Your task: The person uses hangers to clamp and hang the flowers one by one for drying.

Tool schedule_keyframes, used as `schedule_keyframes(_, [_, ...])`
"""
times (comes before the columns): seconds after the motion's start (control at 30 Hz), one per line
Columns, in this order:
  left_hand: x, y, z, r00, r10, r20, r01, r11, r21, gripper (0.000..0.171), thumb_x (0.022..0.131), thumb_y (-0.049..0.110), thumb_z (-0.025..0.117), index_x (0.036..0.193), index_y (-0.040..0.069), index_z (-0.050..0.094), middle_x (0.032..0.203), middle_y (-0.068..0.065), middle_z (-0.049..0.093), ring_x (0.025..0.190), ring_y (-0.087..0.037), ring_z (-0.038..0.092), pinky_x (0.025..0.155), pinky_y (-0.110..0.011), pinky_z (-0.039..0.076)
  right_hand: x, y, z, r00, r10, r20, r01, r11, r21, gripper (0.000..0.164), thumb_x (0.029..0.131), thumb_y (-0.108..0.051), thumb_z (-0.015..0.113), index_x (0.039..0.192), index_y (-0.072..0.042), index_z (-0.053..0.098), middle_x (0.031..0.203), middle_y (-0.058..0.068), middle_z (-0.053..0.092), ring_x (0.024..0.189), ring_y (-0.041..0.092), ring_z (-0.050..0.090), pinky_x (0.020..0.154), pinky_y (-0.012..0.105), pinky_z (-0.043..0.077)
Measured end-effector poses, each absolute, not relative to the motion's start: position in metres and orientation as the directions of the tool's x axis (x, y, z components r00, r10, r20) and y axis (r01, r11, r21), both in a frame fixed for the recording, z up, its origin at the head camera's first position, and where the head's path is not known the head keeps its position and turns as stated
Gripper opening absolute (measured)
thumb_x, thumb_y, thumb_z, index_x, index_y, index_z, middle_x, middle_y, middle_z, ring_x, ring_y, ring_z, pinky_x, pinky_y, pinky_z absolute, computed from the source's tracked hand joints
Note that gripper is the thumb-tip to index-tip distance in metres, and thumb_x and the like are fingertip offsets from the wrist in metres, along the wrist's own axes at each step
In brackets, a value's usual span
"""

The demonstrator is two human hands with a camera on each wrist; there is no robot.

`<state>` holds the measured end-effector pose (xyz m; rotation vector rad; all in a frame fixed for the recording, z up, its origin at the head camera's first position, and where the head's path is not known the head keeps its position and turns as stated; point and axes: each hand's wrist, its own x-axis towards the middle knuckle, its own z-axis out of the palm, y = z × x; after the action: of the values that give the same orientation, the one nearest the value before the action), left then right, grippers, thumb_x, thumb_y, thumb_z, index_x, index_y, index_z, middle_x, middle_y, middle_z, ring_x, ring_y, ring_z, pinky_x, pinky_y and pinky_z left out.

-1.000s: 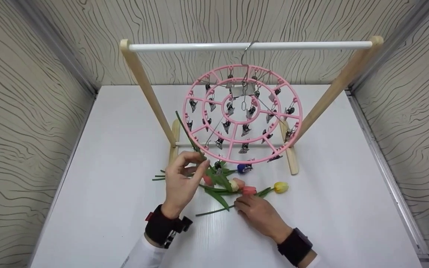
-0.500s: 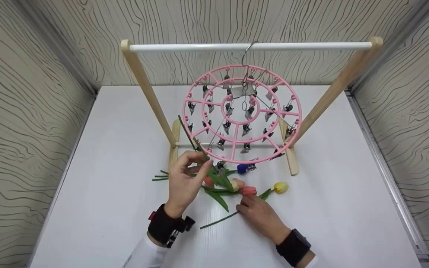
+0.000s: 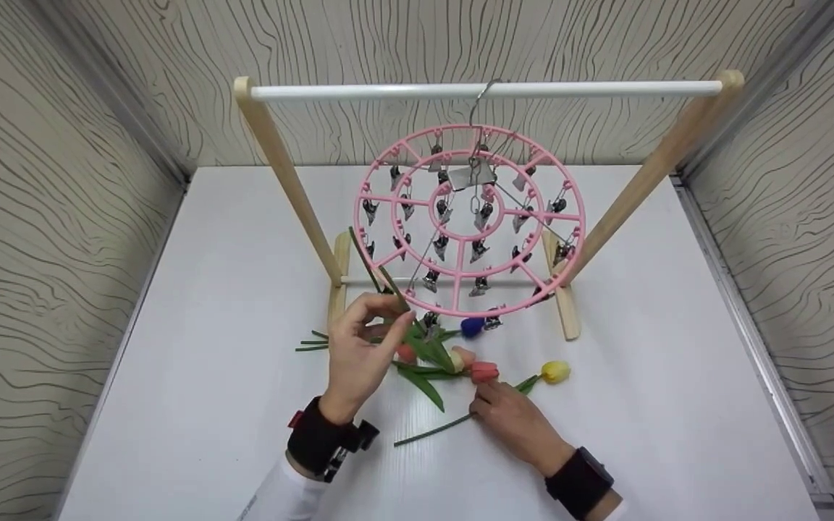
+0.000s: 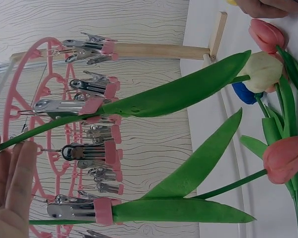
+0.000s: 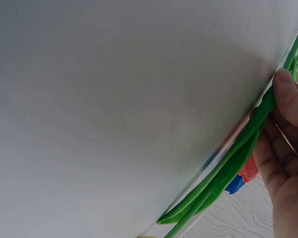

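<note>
My left hand [image 3: 359, 347] pinches a green stem just under the near left rim of the pink clip hanger [image 3: 456, 275]. In the left wrist view this stem leads to a broad leaf and a cream tulip [image 4: 260, 72], with a metal clip [image 4: 64, 106] at the leaf's base. Below it, a second clip [image 4: 72, 210] holds the leaf base of a red tulip [image 4: 285, 158]. My right hand [image 3: 515, 423] pinches a yellow tulip [image 3: 555, 372] by its stem and leaves, low over the white table; the thumb [image 5: 285, 94] shows in the right wrist view.
The hanger hooks onto the white bar [image 3: 591, 88] of a wooden stand [image 3: 279, 166]. Under it lie a blue tulip [image 3: 472, 327], a pink tulip [image 3: 484, 372] and several stems [image 3: 312, 341]. Patterned walls [image 3: 402, 43] enclose the white table [image 3: 229, 289].
My right hand has moved slightly right with the yellow tulip, and its stem end has swung towards me. My left hand has shifted a little right. The hanger has turned slightly.
</note>
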<state>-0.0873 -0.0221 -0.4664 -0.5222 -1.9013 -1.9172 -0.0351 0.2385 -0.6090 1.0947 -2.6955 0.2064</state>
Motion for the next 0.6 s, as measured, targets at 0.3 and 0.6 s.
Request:
schedule_keyframes(0.3, [-0.082, -0.025, -0.474, -0.865, 0.000, 0.502, 0.502, 0.018, 0.865, 0.019, 0.090, -0.010, 0.076, 0.107, -0.008, 0.069, 0.098, -0.023, 0.072, 0.089, -0.002, 0.072, 0.071, -0.026, 0.067, -0.029, 0.255, -0.591, -0.760, -0.571, 0.310, -0.646, 0.715, -0.267, 0.017, 0.083, -0.002, 0.084, 0.090, -0.014, 0.076, 0.093, -0.005, 0.066, 0.085, 0.010, 0.061, 0.075, 0.025, 0.058])
schedule_keyframes(0.6, [-0.072, -0.028, -0.486, -0.890, 0.021, 0.455, 0.454, -0.016, 0.891, 0.018, 0.094, -0.008, 0.071, 0.112, -0.012, 0.068, 0.100, -0.029, 0.072, 0.093, -0.005, 0.072, 0.074, -0.022, 0.065, -0.026, 0.265, -0.564, -0.803, -0.406, 0.436, -0.594, 0.606, -0.528, 0.029, 0.079, 0.006, 0.086, 0.094, -0.017, 0.075, 0.092, -0.006, 0.069, 0.085, 0.006, 0.063, 0.081, 0.006, 0.052])
